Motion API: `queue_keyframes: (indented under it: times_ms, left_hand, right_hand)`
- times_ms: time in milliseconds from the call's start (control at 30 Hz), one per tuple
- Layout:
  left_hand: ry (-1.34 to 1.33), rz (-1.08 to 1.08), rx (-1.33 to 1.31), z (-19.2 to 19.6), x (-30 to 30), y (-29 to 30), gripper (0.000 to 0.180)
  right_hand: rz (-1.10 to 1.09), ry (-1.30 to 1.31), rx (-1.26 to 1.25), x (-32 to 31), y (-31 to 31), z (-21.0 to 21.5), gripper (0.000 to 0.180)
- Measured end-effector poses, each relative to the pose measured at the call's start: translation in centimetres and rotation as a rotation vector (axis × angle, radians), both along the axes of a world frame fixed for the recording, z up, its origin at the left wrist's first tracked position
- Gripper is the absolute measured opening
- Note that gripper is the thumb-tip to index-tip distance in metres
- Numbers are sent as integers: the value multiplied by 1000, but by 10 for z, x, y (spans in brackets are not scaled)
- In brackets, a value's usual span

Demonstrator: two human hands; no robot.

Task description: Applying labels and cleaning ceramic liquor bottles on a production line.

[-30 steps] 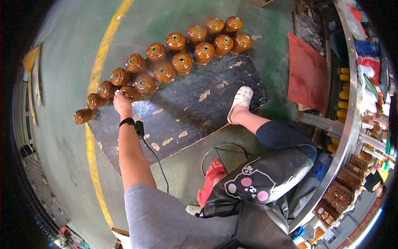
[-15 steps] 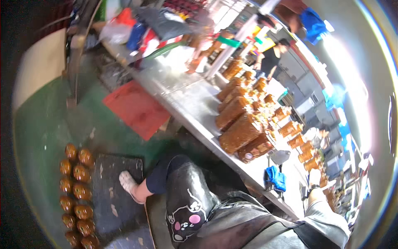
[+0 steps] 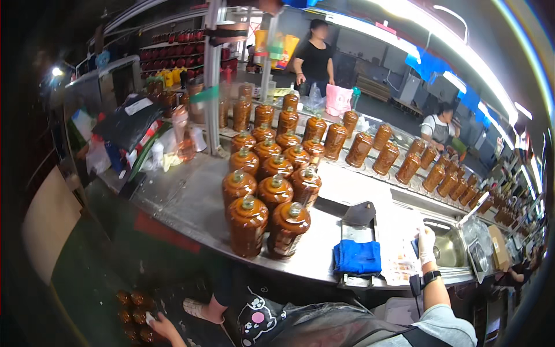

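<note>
Low at the left edge of the work area, my left hand (image 3: 163,327) reaches down among brown glossy bottles (image 3: 139,299) standing in rows on the floor. White covers its fingertips, which are at a bottle top; too small and blurred to tell whether they grip it. My right hand (image 3: 426,245), in a white glove with a dark band at the wrist, is over the bright counter beside the sink. Its fingers are closed at a small dark blue thing (image 3: 415,247), mostly hidden. Several brown bottles (image 3: 248,225) with clear knobbed tops stand grouped on the counter.
A folded blue cloth (image 3: 357,257) hangs over a metal stand at the counter's front edge. A steel sink (image 3: 450,246) lies right. More bottles (image 3: 359,149) line the rear ledge. Bags (image 3: 127,124) crowd the left end. Two people (image 3: 315,55) are beyond the counter.
The view has swung up and levelled, showing more of the counter and sink. My left hand has come into view at the floor bottles. My right hand stays over the counter.
</note>
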State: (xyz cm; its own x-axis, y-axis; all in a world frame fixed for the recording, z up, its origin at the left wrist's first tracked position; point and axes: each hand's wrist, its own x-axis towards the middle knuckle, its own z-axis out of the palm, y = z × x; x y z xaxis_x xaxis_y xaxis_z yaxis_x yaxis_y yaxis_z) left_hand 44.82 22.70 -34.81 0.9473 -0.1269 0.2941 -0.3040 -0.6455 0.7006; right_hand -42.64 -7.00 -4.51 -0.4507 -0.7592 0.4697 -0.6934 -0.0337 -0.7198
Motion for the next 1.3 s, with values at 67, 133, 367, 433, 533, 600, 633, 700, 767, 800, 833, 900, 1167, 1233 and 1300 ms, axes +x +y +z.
queue_keyframes:
  times_ms: [67,133,367,433,533,600,633,700,767,800,833,900,1167,1233,1300]
  left_hand:
    - [18,-131,-41,54,4,-55,52]
    - [-15,-315,-258,113,6,-114,49]
    - [183,-947,-558,318,-31,-296,41]
    - [51,-1001,-342,360,-36,-346,33]
    - [-69,-1109,-341,392,-44,-428,32]
    - [21,-1212,-117,403,-46,-480,32]
    - [-71,-1268,-82,404,-51,-503,33]
    - [-165,-1274,68,404,-66,-544,38]
    - [-234,-1331,62,403,-77,-566,40]
    - [-208,-1331,125,403,-83,-575,41]
    - [-233,-1375,143,403,-88,-582,43]
    - [-211,-1385,293,405,-94,-593,46]
    - [-558,-1372,342,388,-97,-602,36]
    - [-558,-1343,285,387,-89,-596,35]
    - [-565,-1305,216,393,-79,-590,35]
  right_hand:
    - [-16,-131,28,18,7,6,24]
    - [1,-172,1,32,11,15,23]
    - [91,-196,-48,59,-18,34,22]
    - [153,-225,-61,75,-31,39,21]
    - [132,-293,15,98,-41,45,20]
    - [166,-255,22,108,-44,47,21]
    - [144,-282,29,111,-42,48,20]
    - [128,-279,13,110,-39,49,18]
    - [146,-322,2,105,-32,50,16]
    - [89,-326,-9,100,-29,51,16]
    - [57,-290,0,96,-24,51,17]
    - [14,-252,10,88,-16,50,19]
    - [-49,-271,42,78,6,37,23]
    - [-100,-249,65,79,10,37,24]
    - [-61,-290,34,80,14,38,25]
